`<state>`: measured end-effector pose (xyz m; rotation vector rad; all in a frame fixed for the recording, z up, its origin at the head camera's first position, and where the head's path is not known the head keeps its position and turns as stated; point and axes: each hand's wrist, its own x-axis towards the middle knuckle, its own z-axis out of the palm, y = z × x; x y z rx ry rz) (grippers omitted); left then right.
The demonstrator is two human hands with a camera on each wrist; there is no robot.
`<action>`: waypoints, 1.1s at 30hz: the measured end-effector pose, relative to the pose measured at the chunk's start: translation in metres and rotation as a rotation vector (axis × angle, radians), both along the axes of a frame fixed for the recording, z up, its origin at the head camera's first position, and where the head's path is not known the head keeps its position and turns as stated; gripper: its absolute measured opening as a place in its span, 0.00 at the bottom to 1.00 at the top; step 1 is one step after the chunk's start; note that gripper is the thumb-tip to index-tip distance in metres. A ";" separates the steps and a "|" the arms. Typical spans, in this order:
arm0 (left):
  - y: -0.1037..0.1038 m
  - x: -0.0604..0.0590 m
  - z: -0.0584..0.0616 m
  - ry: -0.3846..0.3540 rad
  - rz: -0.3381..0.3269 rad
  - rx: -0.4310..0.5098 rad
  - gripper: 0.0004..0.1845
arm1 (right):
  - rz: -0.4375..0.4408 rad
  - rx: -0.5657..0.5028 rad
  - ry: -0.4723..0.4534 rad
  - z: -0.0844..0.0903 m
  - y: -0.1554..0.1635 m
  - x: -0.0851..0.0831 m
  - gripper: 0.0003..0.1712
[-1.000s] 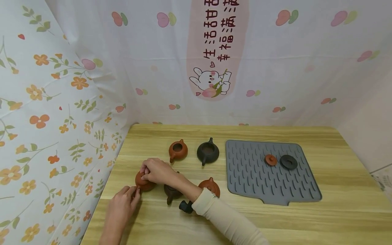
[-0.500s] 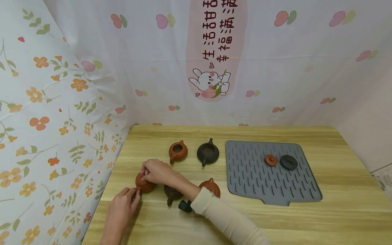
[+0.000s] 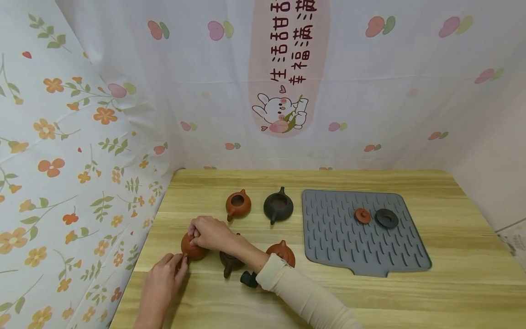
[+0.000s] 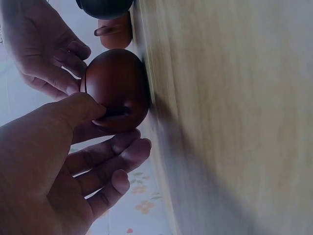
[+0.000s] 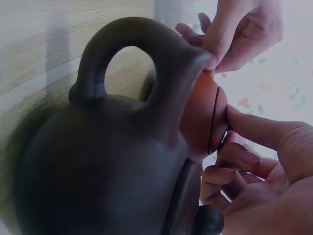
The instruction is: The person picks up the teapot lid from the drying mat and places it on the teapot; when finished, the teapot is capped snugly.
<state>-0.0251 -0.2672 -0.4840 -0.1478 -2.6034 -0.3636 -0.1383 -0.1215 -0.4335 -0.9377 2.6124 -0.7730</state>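
Observation:
Both hands are at a reddish-brown clay teapot on the left part of the table. My left hand pinches its handle at the near side; in the left wrist view the thumb lies on the handle and the other fingers extend beneath. From above, my right hand holds the lid at its top, thumb and fingers gathered round a knob they mostly hide. The lid sits on the pot with a thin dark seam. Under the right forearm stands a dark brown teapot, partly covered.
An orange-brown teapot and a black handle-like piece show beside the right sleeve. Farther back stand two lidless teapots, one orange-brown, one black. A grey mat bears a small reddish lid and a black lid.

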 end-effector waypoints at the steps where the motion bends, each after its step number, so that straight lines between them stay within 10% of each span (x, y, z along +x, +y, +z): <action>1: 0.000 0.000 0.000 -0.003 0.000 0.000 0.03 | -0.001 -0.002 0.003 0.000 0.001 0.000 0.07; 13: 0.004 0.000 0.001 -0.027 -0.015 0.028 0.05 | 0.089 -0.041 -0.007 0.024 0.043 -0.006 0.20; 26: 0.030 -0.024 0.037 0.184 -0.133 0.126 0.15 | -0.144 -0.213 0.007 0.068 0.183 -0.024 0.15; 33: 0.070 -0.046 0.060 0.036 -0.221 0.068 0.11 | -0.337 -0.227 0.038 0.066 0.265 -0.013 0.16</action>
